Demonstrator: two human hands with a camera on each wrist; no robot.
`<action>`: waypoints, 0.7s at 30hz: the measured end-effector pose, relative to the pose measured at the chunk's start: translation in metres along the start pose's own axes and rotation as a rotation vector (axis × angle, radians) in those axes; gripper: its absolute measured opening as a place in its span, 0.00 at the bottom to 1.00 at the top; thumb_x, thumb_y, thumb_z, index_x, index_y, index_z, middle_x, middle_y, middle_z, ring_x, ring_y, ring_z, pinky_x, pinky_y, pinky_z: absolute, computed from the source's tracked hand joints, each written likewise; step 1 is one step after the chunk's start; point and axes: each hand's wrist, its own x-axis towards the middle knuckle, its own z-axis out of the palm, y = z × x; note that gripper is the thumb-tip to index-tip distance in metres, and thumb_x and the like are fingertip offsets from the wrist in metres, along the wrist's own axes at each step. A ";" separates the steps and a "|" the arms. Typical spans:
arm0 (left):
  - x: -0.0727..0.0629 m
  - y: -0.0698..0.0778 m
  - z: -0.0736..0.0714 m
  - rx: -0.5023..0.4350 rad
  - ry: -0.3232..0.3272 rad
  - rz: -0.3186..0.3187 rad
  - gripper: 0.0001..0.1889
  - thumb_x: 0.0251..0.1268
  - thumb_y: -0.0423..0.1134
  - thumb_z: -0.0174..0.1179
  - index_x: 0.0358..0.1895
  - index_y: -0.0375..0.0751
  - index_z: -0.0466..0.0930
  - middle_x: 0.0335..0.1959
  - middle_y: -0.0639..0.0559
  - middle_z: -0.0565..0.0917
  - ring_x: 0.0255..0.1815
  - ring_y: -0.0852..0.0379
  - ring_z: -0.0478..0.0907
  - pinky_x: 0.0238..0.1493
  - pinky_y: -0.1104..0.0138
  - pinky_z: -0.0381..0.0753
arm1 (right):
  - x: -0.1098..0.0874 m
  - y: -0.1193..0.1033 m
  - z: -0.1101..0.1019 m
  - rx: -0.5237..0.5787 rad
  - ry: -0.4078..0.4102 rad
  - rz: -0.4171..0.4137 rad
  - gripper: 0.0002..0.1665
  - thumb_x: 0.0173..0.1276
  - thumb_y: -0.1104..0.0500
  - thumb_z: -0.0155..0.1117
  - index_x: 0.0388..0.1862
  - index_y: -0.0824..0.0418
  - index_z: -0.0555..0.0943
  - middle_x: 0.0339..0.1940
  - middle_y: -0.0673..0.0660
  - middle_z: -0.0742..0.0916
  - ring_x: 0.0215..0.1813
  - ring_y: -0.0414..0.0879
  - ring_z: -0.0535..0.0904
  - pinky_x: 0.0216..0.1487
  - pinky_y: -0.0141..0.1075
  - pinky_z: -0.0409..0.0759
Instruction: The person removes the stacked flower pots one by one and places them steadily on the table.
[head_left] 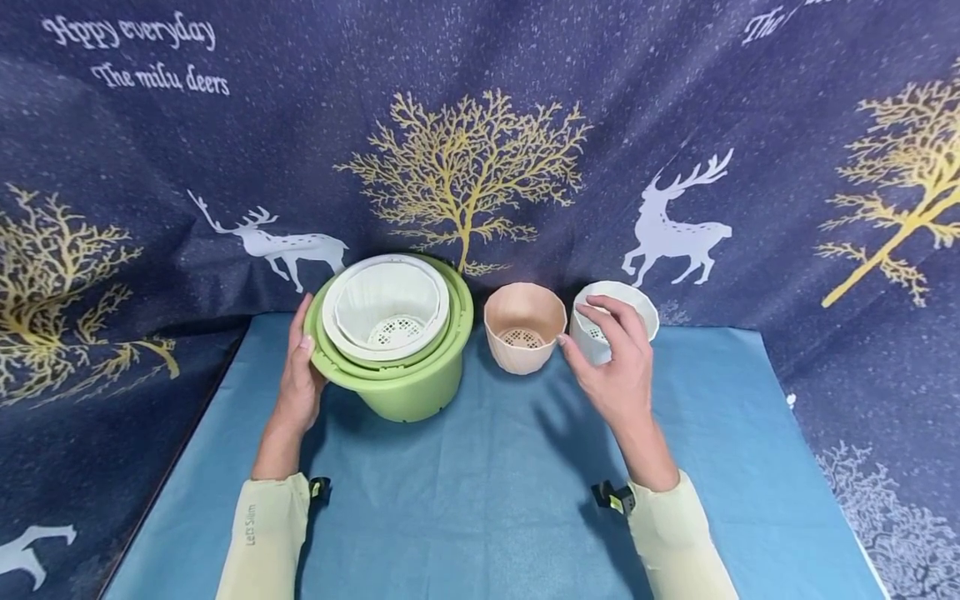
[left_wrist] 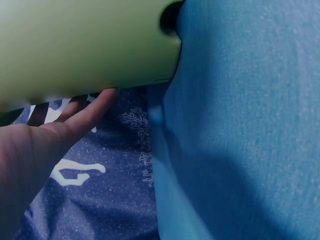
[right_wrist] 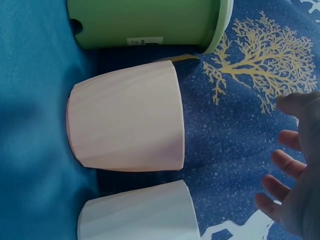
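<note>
A large green flowerpot point(head_left: 408, 396) stands at the left with a white pot point(head_left: 386, 312) nested inside it; holes show in the white pot's base. My left hand point(head_left: 300, 375) rests against the green pot's left side, its extended fingers point(left_wrist: 90, 112) touching the wall below the rim. To the right stand a pale pink flowerpot point(head_left: 525, 354) and a small white flowerpot point(head_left: 641, 304), both with perforated bottoms. Above the small white pot hovers my right hand point(head_left: 618, 371), fingers spread and bent a little, holding nothing. It partly hides that pot in the head view.
A blue cloth point(head_left: 480, 500) covers the table. Right behind the pots hangs a dark blue curtain point(head_left: 525, 50) printed with deer and trees. The pink pot stands close between the green pot and the small white one.
</note>
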 end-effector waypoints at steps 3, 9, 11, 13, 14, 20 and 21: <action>0.001 0.000 0.000 0.000 -0.001 0.000 0.32 0.88 0.52 0.36 0.89 0.59 0.43 0.85 0.43 0.55 0.65 0.59 0.76 0.50 0.69 0.85 | 0.003 -0.001 0.002 0.022 -0.012 -0.018 0.25 0.58 0.62 0.82 0.56 0.61 0.90 0.61 0.63 0.86 0.65 0.59 0.79 0.66 0.51 0.73; 0.001 0.000 0.000 0.004 0.010 -0.009 0.32 0.88 0.53 0.36 0.89 0.60 0.44 0.85 0.44 0.56 0.64 0.60 0.77 0.49 0.69 0.85 | 0.006 -0.006 0.007 0.034 -0.025 -0.036 0.24 0.61 0.58 0.81 0.57 0.61 0.89 0.61 0.64 0.86 0.66 0.60 0.78 0.68 0.50 0.72; 0.001 0.000 0.000 0.008 0.012 -0.011 0.32 0.88 0.53 0.36 0.89 0.60 0.44 0.85 0.44 0.57 0.64 0.60 0.77 0.48 0.70 0.85 | 0.007 -0.008 0.009 0.035 -0.032 -0.042 0.24 0.62 0.56 0.80 0.58 0.61 0.89 0.61 0.64 0.86 0.67 0.60 0.78 0.69 0.49 0.71; 0.001 0.000 0.000 0.008 0.009 -0.010 0.32 0.88 0.53 0.36 0.89 0.60 0.44 0.85 0.44 0.56 0.64 0.60 0.77 0.49 0.70 0.85 | 0.008 -0.009 0.010 0.038 -0.037 -0.047 0.25 0.63 0.54 0.80 0.58 0.60 0.89 0.61 0.63 0.86 0.67 0.60 0.78 0.70 0.49 0.71; 0.000 0.000 0.000 0.008 0.007 -0.009 0.32 0.88 0.53 0.36 0.89 0.59 0.44 0.85 0.44 0.56 0.64 0.60 0.77 0.49 0.70 0.85 | 0.009 -0.010 0.011 0.041 -0.038 -0.050 0.25 0.63 0.54 0.80 0.58 0.60 0.89 0.61 0.63 0.86 0.67 0.60 0.78 0.70 0.49 0.71; 0.000 0.000 -0.001 0.002 0.005 -0.005 0.32 0.88 0.53 0.36 0.89 0.59 0.44 0.85 0.44 0.56 0.64 0.60 0.77 0.48 0.70 0.85 | 0.012 -0.013 0.015 0.050 -0.045 -0.072 0.25 0.65 0.52 0.78 0.58 0.62 0.89 0.62 0.63 0.86 0.66 0.60 0.78 0.70 0.48 0.71; 0.000 0.000 -0.001 0.002 0.006 -0.005 0.32 0.88 0.53 0.36 0.89 0.59 0.44 0.84 0.44 0.57 0.63 0.60 0.77 0.48 0.70 0.85 | 0.013 -0.014 0.015 0.053 -0.046 -0.076 0.25 0.65 0.51 0.78 0.58 0.62 0.89 0.62 0.63 0.85 0.66 0.60 0.78 0.70 0.48 0.71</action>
